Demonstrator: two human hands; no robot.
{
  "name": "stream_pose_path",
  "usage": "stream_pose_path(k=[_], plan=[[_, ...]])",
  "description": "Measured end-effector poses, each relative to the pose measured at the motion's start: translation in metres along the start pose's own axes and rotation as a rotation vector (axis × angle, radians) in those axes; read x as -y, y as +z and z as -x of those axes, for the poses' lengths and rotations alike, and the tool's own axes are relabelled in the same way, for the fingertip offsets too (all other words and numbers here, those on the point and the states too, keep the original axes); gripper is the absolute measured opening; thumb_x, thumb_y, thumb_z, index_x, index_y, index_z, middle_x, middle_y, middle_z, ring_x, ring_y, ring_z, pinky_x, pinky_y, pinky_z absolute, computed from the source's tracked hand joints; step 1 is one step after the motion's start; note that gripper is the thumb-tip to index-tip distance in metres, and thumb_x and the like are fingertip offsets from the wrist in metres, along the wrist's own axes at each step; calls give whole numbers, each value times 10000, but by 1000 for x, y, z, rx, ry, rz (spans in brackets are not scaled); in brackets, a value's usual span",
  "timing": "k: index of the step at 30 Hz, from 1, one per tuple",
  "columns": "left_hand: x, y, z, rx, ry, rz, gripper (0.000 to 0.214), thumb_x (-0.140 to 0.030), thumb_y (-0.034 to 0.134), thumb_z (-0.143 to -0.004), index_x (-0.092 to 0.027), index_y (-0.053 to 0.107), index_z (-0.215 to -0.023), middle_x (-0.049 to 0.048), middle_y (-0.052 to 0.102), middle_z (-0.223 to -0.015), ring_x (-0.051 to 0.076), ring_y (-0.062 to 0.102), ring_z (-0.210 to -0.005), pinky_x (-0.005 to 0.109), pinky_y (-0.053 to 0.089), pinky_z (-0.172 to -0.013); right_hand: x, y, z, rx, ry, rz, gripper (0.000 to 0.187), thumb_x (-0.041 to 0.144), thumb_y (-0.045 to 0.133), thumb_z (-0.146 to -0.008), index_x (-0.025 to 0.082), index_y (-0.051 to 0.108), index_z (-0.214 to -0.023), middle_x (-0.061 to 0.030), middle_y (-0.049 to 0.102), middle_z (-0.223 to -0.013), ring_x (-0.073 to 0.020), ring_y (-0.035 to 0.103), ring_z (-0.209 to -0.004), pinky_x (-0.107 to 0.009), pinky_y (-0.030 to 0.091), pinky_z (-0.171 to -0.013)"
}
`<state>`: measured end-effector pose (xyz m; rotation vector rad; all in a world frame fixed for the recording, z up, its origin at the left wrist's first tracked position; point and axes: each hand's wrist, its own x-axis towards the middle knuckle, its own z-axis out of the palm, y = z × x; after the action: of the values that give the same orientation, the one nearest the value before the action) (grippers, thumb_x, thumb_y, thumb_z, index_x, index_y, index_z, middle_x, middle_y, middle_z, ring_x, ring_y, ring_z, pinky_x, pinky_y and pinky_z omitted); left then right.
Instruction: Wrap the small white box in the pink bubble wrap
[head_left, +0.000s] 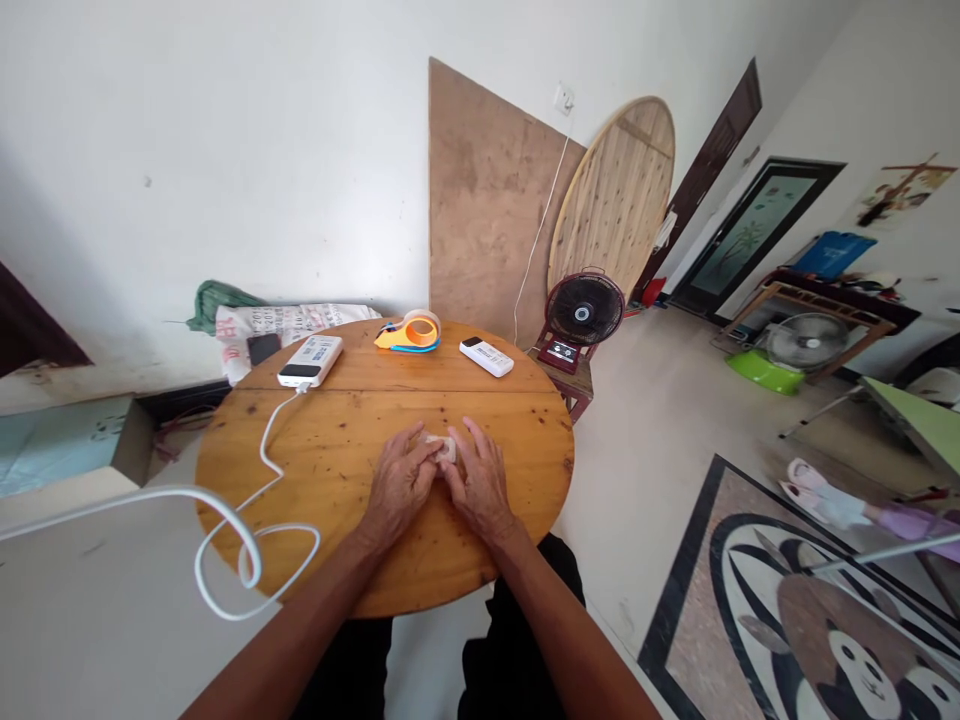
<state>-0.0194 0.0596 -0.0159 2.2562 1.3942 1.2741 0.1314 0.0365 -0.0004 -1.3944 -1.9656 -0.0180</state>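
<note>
At the middle of the round wooden table (337, 440), a small whitish, partly see-through piece (447, 449) lies between my hands; I cannot make out its exact kind. My left hand (401, 480) has its thumb and fingers closed on the piece's left side. From the right, my right hand (481, 482) holds the same piece, its thumb near the lower edge and its fingers curved over the tabletop. Fingers hide part of the piece. Beyond the hands sit an orange tape dispenser (390, 337) and a white remote control (487, 358).
A white power bank (311, 360) stands at the table's far left, and its white cable (271, 430) loops over the left edge. Past the right edge, a dark fan (583, 312) rests on a stool. Boards (487, 190) lean against the wall.
</note>
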Motion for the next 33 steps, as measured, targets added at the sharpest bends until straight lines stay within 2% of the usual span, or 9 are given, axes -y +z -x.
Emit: stream_pose_path(k=[5,13,18,22,26,33], plan=[[1,0,5,-80,2,-9,297,-207,484,-828,-227,690,-1040,97,515,-1301,266,482,-1181,472,424,-989,2,-3,3,25,-48,63,318,275,476,-914,233,582,-1211,-116,415,-1415,-278,412,-1243,-448,344,-970],[3,1,0,-100,-5,10,255,-216,502,-823,-246,698,-983,83,545,-1261,245,505,-1159,443,426,-994,2,-3,-5,28,-106,88,232,259,490,-912,252,612,-1109,-93,515,-1318,-257,418,-1224,-427,340,-963],[2,0,1,-103,-35,151,240,-277,512,-827,-205,709,-944,102,549,-1216,250,507,-1168,426,440,-988,-2,-7,0,-134,-30,-97,233,290,534,-864,201,579,-1075,-110,493,-1317,-231,454,-1199,-395,351,-992],[-3,-10,3,-133,-59,272,286,-293,490,-846,-188,685,-1026,107,488,-1292,235,498,-1170,412,434,-1000,-6,-10,2,-248,54,-241,257,267,520,-829,183,545,-1071,-131,512,-1269,-236,455,-1212,-411,355,-1017],[-5,-17,3,-226,-138,327,315,-287,438,-869,-185,669,-1059,105,479,-1288,216,503,-1158,399,430,-1008,-7,-10,3,-237,77,-278,240,254,493,-837,185,558,-1057,-129,507,-1279,-236,456,-1220,-415,360,-1027],[-1,-11,3,-258,-89,299,312,-197,420,-859,-189,662,-1055,104,478,-1299,227,493,-1183,433,414,-1027,-7,-11,4,-196,37,-253,292,246,465,-869,198,596,-1124,-104,462,-1326,-221,432,-1251,-393,342,-1060]])
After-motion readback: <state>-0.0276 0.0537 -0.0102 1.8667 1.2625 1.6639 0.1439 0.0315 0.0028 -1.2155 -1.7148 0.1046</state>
